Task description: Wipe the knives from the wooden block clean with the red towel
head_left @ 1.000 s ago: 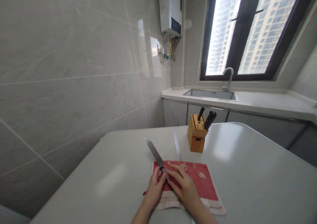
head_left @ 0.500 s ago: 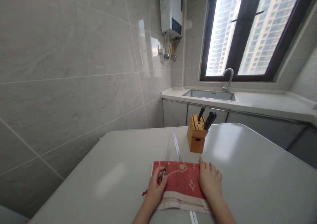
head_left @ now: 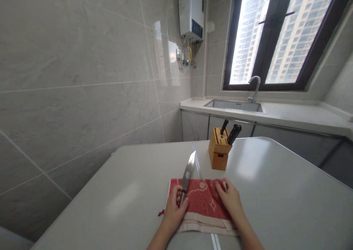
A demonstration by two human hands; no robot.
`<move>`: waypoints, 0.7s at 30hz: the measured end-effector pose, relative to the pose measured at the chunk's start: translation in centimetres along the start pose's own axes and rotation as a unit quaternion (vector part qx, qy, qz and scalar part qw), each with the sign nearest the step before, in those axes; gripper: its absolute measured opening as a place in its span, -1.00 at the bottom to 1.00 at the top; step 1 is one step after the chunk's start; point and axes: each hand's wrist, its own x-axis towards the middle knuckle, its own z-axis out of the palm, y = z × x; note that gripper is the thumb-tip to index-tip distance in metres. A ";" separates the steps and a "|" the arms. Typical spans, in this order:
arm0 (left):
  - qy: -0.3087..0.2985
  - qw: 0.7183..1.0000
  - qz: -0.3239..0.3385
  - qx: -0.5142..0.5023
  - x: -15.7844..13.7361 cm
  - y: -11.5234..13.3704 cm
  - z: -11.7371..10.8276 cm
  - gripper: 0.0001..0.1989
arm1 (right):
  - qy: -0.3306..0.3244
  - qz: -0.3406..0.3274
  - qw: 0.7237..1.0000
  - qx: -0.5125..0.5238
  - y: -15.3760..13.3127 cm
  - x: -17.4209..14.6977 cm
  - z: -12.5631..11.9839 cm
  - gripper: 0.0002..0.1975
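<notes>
A kitchen knife [head_left: 188, 172] is in my left hand [head_left: 174, 207], its handle wrapped by my fingers. Its blade points away from me, broad side showing, over the far left part of a folded red cloth [head_left: 200, 197]. The cloth lies on the table, with pale line patterns, a cream border toward me and a small red tie at the left. My right hand [head_left: 231, 198] is closed on the cloth's far right corner, thumb and fingers bunching it a little. Part of the knife's handle is hidden by my left hand.
A wooden knife block [head_left: 219, 158] with black-handled tools stands beyond the cloth on the white table [head_left: 132, 191]. A metal seam runs through the tabletop. Behind are a counter [head_left: 292, 110] with a sink and a tap [head_left: 257, 86]; a tiled wall rises at left.
The knife's blade, seen almost edge-on before, has turned its broad side into view. My right hand, previously flat with fingers stretched at the cloth's edge, has curled and gripped the corner.
</notes>
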 end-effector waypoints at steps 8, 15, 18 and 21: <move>-0.041 0.997 0.039 0.048 -0.6 0.3 0.3 -0.75 | -0.092 0.247 0.778 0.570 -2.6 -1.6 1.6 -0.75; -0.072 0.994 0.027 0.074 -0.5 0.9 0.3 -0.77 | -0.250 0.220 0.704 0.627 -4.2 -2.3 1.7 -0.71; -0.045 0.996 0.025 0.069 -0.4 0.9 0.3 -0.78 | -0.273 0.201 0.694 0.635 -4.1 -2.3 1.4 -0.73; -0.019 0.997 0.027 0.072 -0.3 1.0 0.3 -0.79 | -0.265 0.213 0.673 0.658 -4.3 -2.6 1.4 -0.77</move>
